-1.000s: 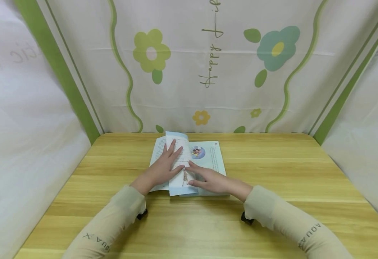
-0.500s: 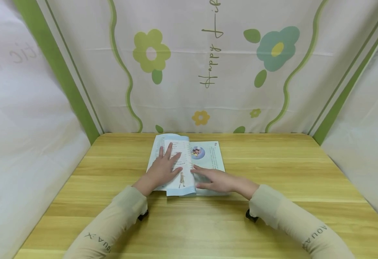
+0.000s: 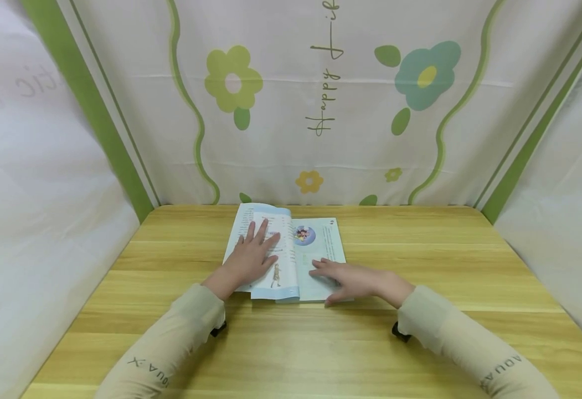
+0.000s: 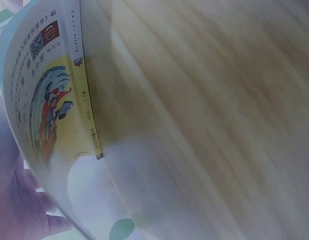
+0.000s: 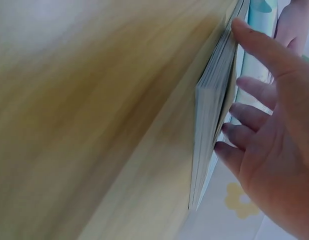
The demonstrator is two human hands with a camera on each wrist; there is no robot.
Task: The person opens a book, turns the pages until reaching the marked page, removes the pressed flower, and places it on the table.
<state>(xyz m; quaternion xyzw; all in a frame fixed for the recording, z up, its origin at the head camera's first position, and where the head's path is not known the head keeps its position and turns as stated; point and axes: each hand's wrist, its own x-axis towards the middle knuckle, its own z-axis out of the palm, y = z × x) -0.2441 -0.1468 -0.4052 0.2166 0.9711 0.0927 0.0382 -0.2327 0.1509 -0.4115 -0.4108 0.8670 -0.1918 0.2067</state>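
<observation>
An open book (image 3: 315, 244) lies on the wooden table, its left pages bulging up near the middle. My left hand (image 3: 248, 259) rests on the left page (image 3: 277, 277) with fingers spread. From the left wrist, the book's yellow illustrated cover (image 4: 54, 115) shows curving up off the table, with the hand behind it. Over the lower right page sits my right hand (image 3: 353, 280), fingers apart and loosely bent. In the right wrist view its thumb and fingertips are right at the thick page block (image 5: 209, 105), with nothing pinched between them.
The wooden table (image 3: 420, 343) extends around the book on all sides. A white curtain (image 3: 281, 144) with flowers and lettering hangs behind its far edge, and white fabric walls stand at both sides. Dark wrist cameras (image 3: 400, 332) sit under the cuffs.
My right hand has slid right, from the book's middle onto the right page. The turned leaf has settled leftward under my left hand, which has shifted slightly left.
</observation>
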